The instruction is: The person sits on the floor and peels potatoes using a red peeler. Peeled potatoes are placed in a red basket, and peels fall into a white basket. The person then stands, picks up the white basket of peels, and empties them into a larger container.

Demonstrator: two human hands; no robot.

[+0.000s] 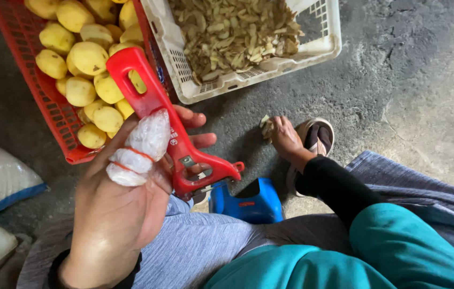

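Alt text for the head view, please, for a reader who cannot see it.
The left hand, thumb wrapped in plastic, holds a red peeler above the lap. The right hand reaches down to peel scraps on the concrete floor, near a red crate of peeled potatoes.

The left hand grips a red peeler, its thumb wrapped in clear plastic bound with red bands. Just beyond the peeler sits a red crate of peeled yellow potatoes. Touching the crate's right side is a white crate of peelings. The right hand, well right of the peeler, pinches a peel scrap down at the concrete floor, beside a sandal. A blue stool shows below the peeler.
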